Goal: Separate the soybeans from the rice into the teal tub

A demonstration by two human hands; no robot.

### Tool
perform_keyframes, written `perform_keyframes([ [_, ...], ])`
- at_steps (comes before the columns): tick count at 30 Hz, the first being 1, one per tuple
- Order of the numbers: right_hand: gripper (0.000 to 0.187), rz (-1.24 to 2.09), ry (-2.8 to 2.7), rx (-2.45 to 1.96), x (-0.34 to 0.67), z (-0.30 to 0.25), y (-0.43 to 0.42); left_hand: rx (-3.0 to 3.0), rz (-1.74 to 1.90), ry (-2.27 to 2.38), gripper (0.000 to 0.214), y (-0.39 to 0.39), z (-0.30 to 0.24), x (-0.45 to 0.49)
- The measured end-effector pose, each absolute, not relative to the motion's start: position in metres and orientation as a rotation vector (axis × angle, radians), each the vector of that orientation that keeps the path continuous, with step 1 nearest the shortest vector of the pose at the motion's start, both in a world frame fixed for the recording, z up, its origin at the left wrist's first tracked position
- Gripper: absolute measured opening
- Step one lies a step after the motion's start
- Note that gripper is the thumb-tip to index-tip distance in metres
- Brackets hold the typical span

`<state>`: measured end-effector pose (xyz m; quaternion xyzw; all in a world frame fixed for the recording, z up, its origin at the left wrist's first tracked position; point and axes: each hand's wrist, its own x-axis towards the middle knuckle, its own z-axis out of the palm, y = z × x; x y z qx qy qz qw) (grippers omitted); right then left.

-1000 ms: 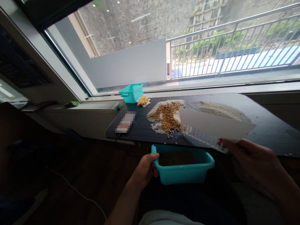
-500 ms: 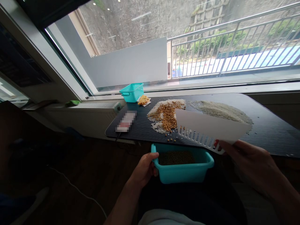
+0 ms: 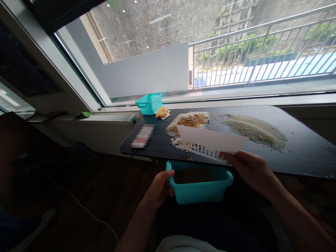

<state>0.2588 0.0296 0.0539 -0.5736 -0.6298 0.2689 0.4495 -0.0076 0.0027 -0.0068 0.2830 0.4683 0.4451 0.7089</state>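
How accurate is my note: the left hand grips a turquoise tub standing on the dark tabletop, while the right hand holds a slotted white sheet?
One detail is wrong: the head view shows the turquoise tub off the dark tabletop, in front of its near edge. The left hand does grip it, and the right hand holds a slotted white sheet.

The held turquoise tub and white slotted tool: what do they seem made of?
Turquoise tub: probably moulded plastic, smooth, given its rounded rim and even colour. White slotted tool: matte, likely plastic, given regular slots and a uniform surface; card remains possible.
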Motion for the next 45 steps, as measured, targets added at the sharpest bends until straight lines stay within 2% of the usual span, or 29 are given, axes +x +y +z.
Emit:
perform_keyframes([
  [23,0.04,0.832,-1.537,-1.349,0.27,0.049,0.023,0.632,0.993,1.054,0.044,0.002,-0.003,-0.009],
  [31,0.036,0.529,-1.359,-1.664,0.293,0.061,0.006,0.641,0.984,1.021,0.043,0.001,-0.006,-0.009],
  [45,0.033,0.66,-1.335,-1.628,0.308,0.055,-0.016,0.629,0.972,1.043,0.041,0.0,0.001,-0.005],
])
